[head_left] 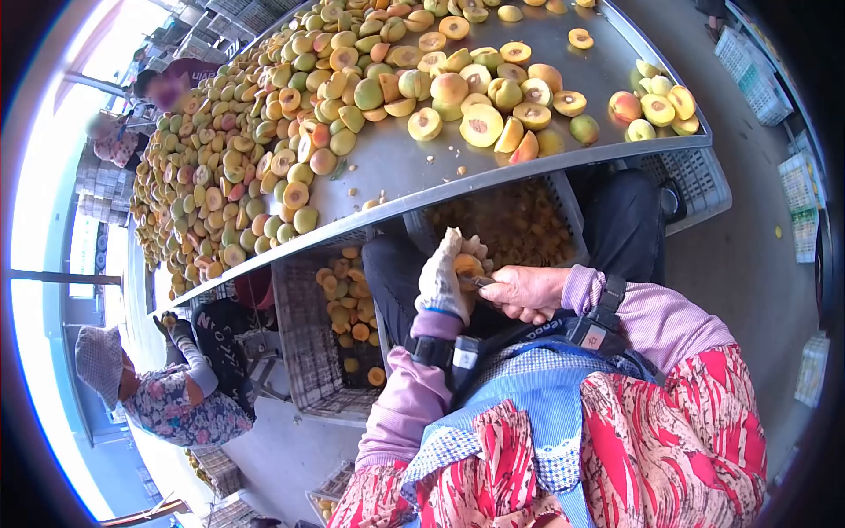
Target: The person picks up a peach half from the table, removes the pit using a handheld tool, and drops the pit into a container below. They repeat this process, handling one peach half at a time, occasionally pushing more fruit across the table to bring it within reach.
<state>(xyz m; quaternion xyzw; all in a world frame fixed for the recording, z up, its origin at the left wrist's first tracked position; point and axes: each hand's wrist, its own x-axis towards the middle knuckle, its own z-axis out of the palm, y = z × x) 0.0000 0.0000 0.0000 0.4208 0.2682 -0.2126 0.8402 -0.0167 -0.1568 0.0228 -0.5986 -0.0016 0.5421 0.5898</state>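
My left hand (442, 280), in a white glove, is closed around a cut peach half (466, 265) in front of my lap. My bare right hand (531, 290) grips a small dark metal pitting tool (483, 282), its tip against or very near the fruit. The tool's handle is hidden in my fingers, so its full shape does not show. Just beyond my hands, below the table edge, a crate (572, 211) contains brownish pits and scraps.
A metal table (387, 176) bears a large heap of halved peaches (264, 132). Left of my knees stands a crate (304, 352) with peach halves inside. A co-worker in a hat (180, 392) sits at the left; other people are farther back. White crates (753, 75) line the right side.
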